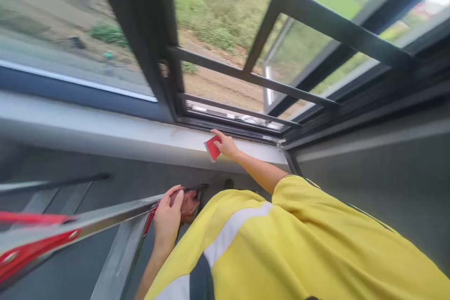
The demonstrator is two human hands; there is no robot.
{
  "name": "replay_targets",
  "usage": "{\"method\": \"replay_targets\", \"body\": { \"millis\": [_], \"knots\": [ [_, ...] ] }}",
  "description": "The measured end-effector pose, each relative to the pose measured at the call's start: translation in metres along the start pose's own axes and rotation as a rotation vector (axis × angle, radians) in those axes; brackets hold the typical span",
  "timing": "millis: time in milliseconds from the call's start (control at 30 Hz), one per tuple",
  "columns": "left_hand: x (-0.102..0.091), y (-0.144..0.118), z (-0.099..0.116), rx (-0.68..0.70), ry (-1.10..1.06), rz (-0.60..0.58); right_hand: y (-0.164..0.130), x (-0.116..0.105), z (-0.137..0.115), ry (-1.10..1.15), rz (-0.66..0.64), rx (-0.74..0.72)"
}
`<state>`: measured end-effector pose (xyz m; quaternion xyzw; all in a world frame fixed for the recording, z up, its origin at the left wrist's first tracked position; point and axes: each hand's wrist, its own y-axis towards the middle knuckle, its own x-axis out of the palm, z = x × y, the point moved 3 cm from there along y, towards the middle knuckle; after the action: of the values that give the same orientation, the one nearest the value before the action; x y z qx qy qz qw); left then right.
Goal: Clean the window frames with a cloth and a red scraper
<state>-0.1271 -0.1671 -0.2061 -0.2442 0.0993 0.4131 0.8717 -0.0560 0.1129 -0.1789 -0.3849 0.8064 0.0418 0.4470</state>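
Head view: a person in a yellow shirt (267, 248) with pale reflective bands is at a window, bare arms reaching ahead. Right hand (227, 146) is pinched nearly closed on a red scraper (213, 148), thumb on its flat face, forefinger stretched past the top edge. Scraper is over the white sill (168, 137), nearer the sill's right end than its left, tilted, pale metal blade along its left side, lower corner near the sill's front edge; cannot tell whether the blade touches the sill. Left hand (168, 215) is part-curled at the near end of a metal ladder (116, 215), below the sill's front edge, thumb and fingers bent around a reddish-brown piece (190, 204); that piece is blurred, and how firm the grip is cannot be told. Red brackets (38, 249) with bolts sit on the ladder's rail, toward its far left end. Dark window frame (154, 14) rises from the sill's back edge, dark bars (218, 64) crossing the opening on the right. Grass (218, 4) and bare dirt outside, smeared by blur. Grey wall (369, 183) to the right of the sill's right end.
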Motion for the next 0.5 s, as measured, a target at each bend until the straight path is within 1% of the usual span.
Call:
{"method": "replay_targets", "body": {
  "millis": [67, 133, 167, 200, 233, 267, 333, 367, 433, 500],
  "knots": [
    [0.006, 0.014, 0.004, -0.023, -0.001, -0.04, -0.026, -0.016, 0.037, 0.245, -0.013, 0.146],
    [0.015, 0.023, 0.015, -0.044, 0.024, -0.106, -0.054, -0.035, 0.071, 0.454, -0.009, 0.233],
    [0.02, 0.026, 0.022, -0.043, 0.048, -0.139, -0.069, -0.045, 0.085, 0.506, 0.018, 0.251],
    [0.025, 0.026, 0.03, -0.036, 0.075, -0.165, -0.082, -0.055, 0.098, 0.51, 0.063, 0.258],
    [0.03, 0.026, 0.038, -0.024, 0.104, -0.189, -0.093, -0.066, 0.11, 0.46, 0.128, 0.27],
    [0.036, 0.026, 0.046, -0.009, 0.137, -0.208, -0.102, -0.077, 0.122, 0.357, 0.208, 0.297],
    [0.046, 0.026, 0.058, 0.017, 0.2, -0.238, -0.109, -0.096, 0.141, 0.058, 0.358, 0.378],
    [0.052, 0.026, 0.063, 0.025, 0.223, -0.257, -0.108, -0.104, 0.149, -0.099, 0.401, 0.418],
    [0.062, 0.027, 0.07, 0.037, 0.243, -0.299, -0.098, -0.114, 0.162, -0.342, 0.409, 0.484],
    [0.072, 0.028, 0.075, 0.055, 0.242, -0.338, -0.085, -0.118, 0.174, -0.456, 0.357, 0.521]
  ]
}}
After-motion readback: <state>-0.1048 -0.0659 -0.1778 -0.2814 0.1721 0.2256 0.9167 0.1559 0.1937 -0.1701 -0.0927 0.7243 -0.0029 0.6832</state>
